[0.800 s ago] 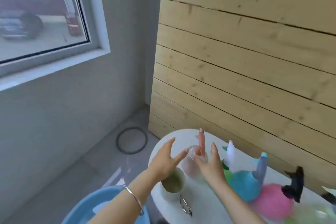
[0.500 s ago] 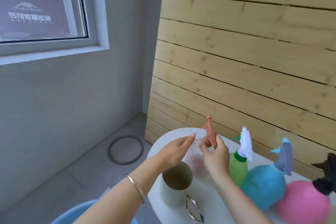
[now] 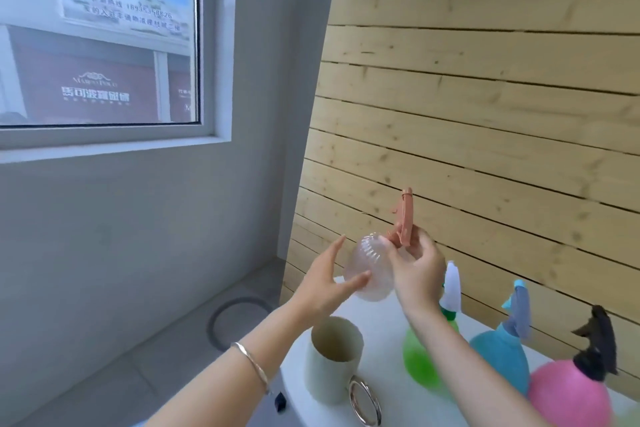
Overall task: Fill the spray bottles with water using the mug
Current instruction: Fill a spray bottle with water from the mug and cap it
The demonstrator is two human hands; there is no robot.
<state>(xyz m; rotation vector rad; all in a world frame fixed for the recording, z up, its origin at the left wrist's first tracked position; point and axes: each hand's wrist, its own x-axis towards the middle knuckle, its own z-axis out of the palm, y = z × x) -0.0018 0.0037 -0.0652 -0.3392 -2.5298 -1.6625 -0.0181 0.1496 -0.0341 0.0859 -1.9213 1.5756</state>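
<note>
Wood plank wall behind the mug, grey wall with a window up and far left of the mug. White table under the mug. Dark ring on the floor left of the mug, off the table. Three filled-colour spray bottles stand on the table right of the mug: pink bottle farthest with a black trigger head, blue bottle next with a grey-blue head, green bottle nearest with a white head, partly hidden by the right forearm. Mug is cream, upright, open top, metal ring handle facing the camera, at the table's near left edge; can't tell if there is water in it. Clear spray bottle is off the table, held in the air above the mug, tilted, with its salmon trigger head sticking up. Right hand grips the clear spray bottle at the neck just under the trigger head, fingers curled round it. Left hand is spread wide, fingers straight, thumb tip against the bottle's rounded body, nothing gripped. Silver bracelet on the left wrist, left of the mug.
</note>
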